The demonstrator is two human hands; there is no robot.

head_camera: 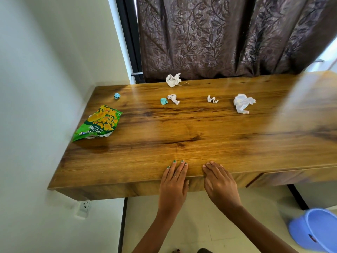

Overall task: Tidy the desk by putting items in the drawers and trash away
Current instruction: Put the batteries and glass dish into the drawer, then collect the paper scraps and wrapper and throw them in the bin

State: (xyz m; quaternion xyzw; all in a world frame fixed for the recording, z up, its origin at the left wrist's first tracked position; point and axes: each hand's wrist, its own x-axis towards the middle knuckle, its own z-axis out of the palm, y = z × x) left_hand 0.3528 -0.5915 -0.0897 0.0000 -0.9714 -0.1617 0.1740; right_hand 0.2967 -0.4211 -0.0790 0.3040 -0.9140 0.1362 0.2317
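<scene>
My left hand point(173, 181) and my right hand point(219, 183) lie flat, palms down, side by side on the front edge of the wooden desk point(200, 139), holding nothing. A green and yellow snack bag point(99, 123) lies at the desk's left side. Crumpled white paper sits at the back point(173, 80), in the middle point(174, 98) point(212, 99), and to the right point(243, 103). Two small blue wads lie at the left rear point(117, 96) and near the middle point(164, 101). A drawer front point(291, 177) shows under the desk top at the right.
A blue plastic bucket point(315, 230) stands on the floor at the lower right. A brown leaf-patterned curtain point(218, 37) hangs behind the desk. A white wall point(36, 88) closes the left side, with a socket point(84, 207) below the desk.
</scene>
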